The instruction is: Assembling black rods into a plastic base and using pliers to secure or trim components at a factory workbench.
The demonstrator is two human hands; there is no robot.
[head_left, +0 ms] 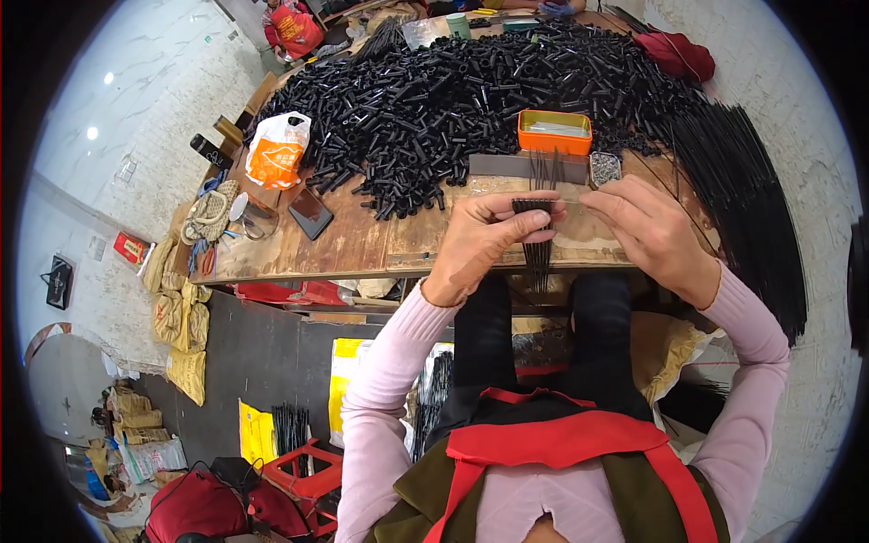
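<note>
My left hand (493, 237) is closed around a fanned bundle of thin black metal ribs (538, 258), much like umbrella ribs, held upright over the table's front edge. Thumb and fingertips press the bundle at a short dark row across its middle. Beside it on the right, my right hand (647, 226) pinches a thin wire (572, 202), which runs leftward to that row. Whether the wire passes through the ribs is too fine to tell. Just beyond my hands lie a flat grey bar (493, 166), an orange tin (554, 143) with thin pale wires, and a small clear box of tiny metal parts (605, 168).
A big heap of short black tubes (407, 109) covers the far table. Long black rods (738, 208) hang over its right side. On the left are a phone (310, 214), an orange-and-white bag (278, 151) and a jar (253, 218). Another person (294, 32) sits at the far left.
</note>
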